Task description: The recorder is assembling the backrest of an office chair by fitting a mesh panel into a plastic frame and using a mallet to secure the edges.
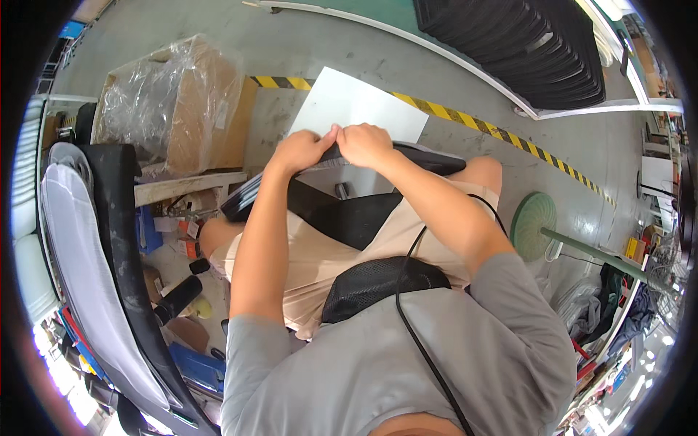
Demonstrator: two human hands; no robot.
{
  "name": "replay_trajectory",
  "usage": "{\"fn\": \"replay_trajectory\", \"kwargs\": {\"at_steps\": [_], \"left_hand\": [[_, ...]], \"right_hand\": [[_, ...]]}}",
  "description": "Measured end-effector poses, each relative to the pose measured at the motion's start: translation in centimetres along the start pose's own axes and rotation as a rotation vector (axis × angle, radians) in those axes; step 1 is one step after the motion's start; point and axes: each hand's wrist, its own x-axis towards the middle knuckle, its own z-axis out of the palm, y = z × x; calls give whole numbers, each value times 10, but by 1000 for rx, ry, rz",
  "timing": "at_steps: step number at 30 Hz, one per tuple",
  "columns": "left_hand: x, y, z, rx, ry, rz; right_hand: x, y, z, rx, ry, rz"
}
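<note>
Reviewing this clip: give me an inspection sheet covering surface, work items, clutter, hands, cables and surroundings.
Surface: gray floor with yellow-black tape; a white panel beyond the hands, its support unclear.
Work items: dark curved piece above the lap; whether it rests on the thighs cannot be told.
Clutter: plastic-wrapped cardboard box ahead on the left; blue case lower left.
Hands: left hand and right hand close together, gripping the piece.
Cables: black cable across the shirt.
Surroundings: stacked black sheets; green disc on the right.
</note>
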Motion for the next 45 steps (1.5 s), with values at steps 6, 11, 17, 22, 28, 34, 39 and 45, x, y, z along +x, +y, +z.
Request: {"fn": "replay_trajectory", "kwargs": {"at_steps": [6,11,17,22,28,34,39,45], "left_hand": [[-7,-19,15,-199,113,305],[-36,-3,24,-124,289,239],[-31,-15,48,-92,609,507],[-21,-23,13,-176,288,466],[62,55,39,-70,172,420],[19,82,43,346,19,376],[20,122,56,299,33,557],[27,119,67,111,92,520]], "right_hand": [[-12,-6,23,-42,403,-31],[-9,5,33,58,736,-304],[-17,24,39,-12,729,-490],[-49,34,50,-218,612,-526],[-61,29,28,-339,384,-607],[-85,120,-16,159,575,-287],[-81,158,-27,216,86,-158],[-80,142,-30,241,38,8]]}}
